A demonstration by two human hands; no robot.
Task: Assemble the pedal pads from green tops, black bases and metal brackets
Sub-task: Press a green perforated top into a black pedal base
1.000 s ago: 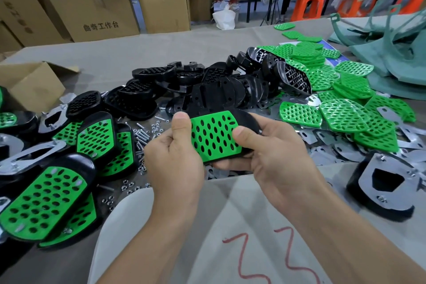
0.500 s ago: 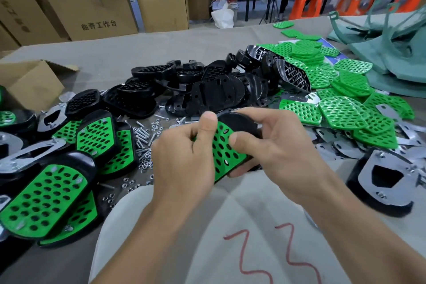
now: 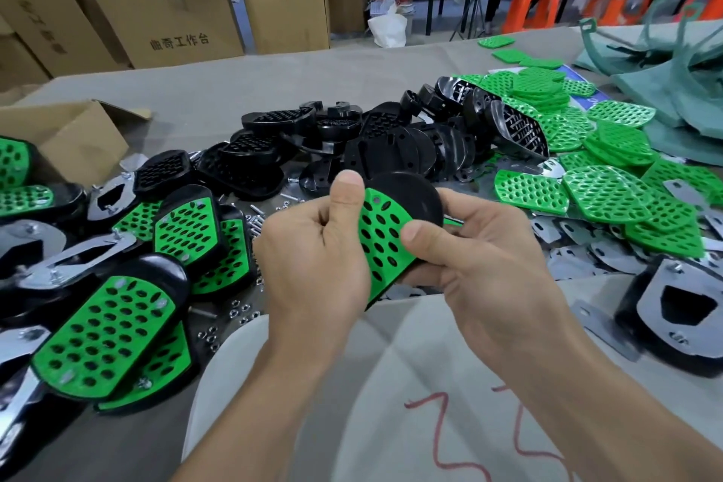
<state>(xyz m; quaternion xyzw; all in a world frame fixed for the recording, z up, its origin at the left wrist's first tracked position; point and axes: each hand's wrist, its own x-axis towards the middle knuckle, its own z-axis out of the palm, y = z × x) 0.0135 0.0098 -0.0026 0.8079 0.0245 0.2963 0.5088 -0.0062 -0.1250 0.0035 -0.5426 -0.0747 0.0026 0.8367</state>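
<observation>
Head view: your left hand (image 3: pixel 313 252) and right hand (image 3: pixel 483 246) both grasp one pad (image 3: pixel 385 258) above the near table (image 3: pixel 274 82) edge, with the green top (image 3: pixel 375 227) facing you against the black base (image 3: pixel 407 194) and the pair tilted. Left thumb presses the top's upper corner; right thumb presses its right edge. Finished pads (image 3: pixel 105 333) lie at left, loose bases (image 3: pixel 391 153) in the middle, loose tops (image 3: pixel 610 188) at right — brackets (image 3: pixel 614 260) just beside them.
</observation>
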